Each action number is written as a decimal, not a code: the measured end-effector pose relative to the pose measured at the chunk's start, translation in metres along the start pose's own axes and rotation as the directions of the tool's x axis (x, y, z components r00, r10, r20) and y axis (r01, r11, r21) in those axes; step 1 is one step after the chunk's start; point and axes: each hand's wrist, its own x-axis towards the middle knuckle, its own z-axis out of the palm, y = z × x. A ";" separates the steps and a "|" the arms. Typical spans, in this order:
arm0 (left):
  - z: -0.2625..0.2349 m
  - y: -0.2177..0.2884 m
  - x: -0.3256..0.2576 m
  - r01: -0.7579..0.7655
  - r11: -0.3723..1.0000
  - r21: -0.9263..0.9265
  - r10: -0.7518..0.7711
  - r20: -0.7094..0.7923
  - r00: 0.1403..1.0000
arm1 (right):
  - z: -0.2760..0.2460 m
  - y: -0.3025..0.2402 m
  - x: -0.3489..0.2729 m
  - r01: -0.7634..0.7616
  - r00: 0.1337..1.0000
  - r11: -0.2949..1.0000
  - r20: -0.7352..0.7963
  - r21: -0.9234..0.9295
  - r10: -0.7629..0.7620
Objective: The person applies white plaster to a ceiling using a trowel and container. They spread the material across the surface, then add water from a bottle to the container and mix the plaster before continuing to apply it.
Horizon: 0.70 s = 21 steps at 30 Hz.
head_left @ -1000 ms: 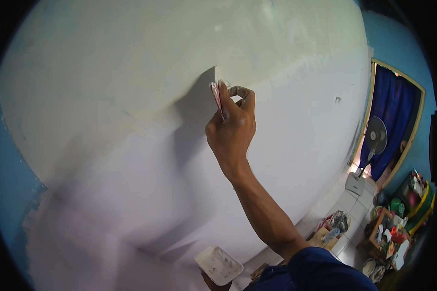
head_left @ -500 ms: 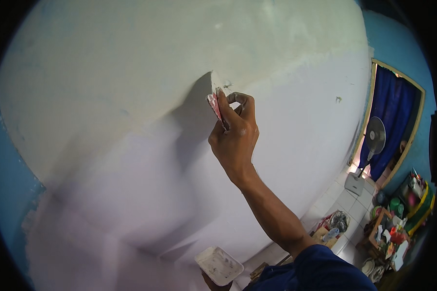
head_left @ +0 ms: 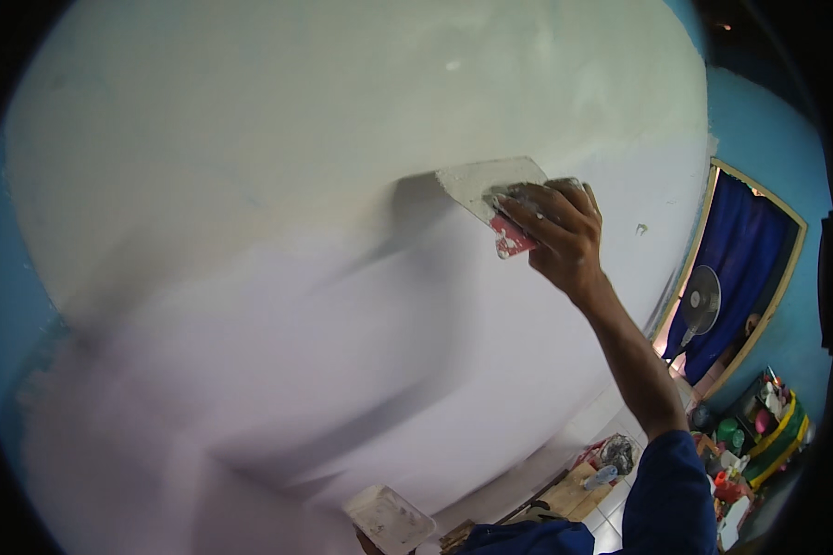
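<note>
Above the broad flat putty knife (head_left: 477,180), red-handled and smeared off-white, matt grey-cream upper wall (head_left: 250,120) runs wide and mostly even; reads as the covered part. Faint bluish marks (head_left: 254,199) left of the knife. Below it, smooth lilac-white lower wall (head_left: 537,342) shows a different finish; cannot tell whether it is a completed coat or uncoated. Soft, uneven join between the two runs off both sides of the knife, so that band looks incomplete. Small dark-and-pale blemish (head_left: 640,229) right of the knife, unfilled by the look of it. Far left of the knife, bright blue painted strip (head_left: 9,268) uncovered.

Right hand (head_left: 565,227) grips the putty knife around its handle end, digits laid along the blade, pale smears on the fingers. Forearm slopes down and right from the knife, dark blue sleeve (head_left: 671,490) below the elbow bend. Blade angled to the wall, left corner at or near contact. Well below the knife, left hand (head_left: 367,546), mostly hidden, holds a shallow white rectangular tray (head_left: 389,518) from beneath, residue inside; finger placement cannot be told.
</note>
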 end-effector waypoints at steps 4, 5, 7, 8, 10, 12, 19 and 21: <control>0.008 -0.006 0.001 0.043 0.998 -0.055 -0.047 -0.070 0.996 | 0.014 0.054 -0.004 0.227 0.971 0.973 -0.069 -0.053 -0.230; 0.010 -0.010 0.001 0.044 0.998 -0.049 -0.049 -0.104 0.993 | 0.015 0.067 0.002 0.287 0.953 0.956 -0.084 -0.052 -0.291; 0.020 -0.016 0.000 0.049 0.998 -0.033 -0.052 -0.128 0.990 | 0.024 0.096 0.012 0.399 0.911 0.915 -0.091 -0.066 -0.403; 0.024 -0.021 -0.001 0.052 0.998 -0.027 -0.055 -0.142 0.988 | 0.027 0.109 0.017 0.453 0.884 0.889 -0.092 -0.072 -0.458; 0.028 -0.029 0.001 0.073 0.997 -0.039 -0.076 -0.063 0.995 | 0.030 0.129 0.031 0.538 0.841 0.840 -0.024 -0.073 -0.541; 0.034 -0.042 0.001 0.072 0.995 -0.063 -0.074 -0.041 0.996 | 0.035 0.141 0.044 0.619 0.785 0.782 0.021 -0.074 -0.619; 0.055 -0.077 0.008 -0.017 0.984 -0.179 0.015 -0.014 1.000 | 0.059 0.140 0.063 0.727 0.686 0.687 -0.022 -0.007 -0.727; 0.058 -0.087 0.007 -0.056 0.983 -0.176 0.040 -0.093 0.995 | 0.065 0.144 0.062 0.750 0.662 0.662 -0.022 0.015 -0.749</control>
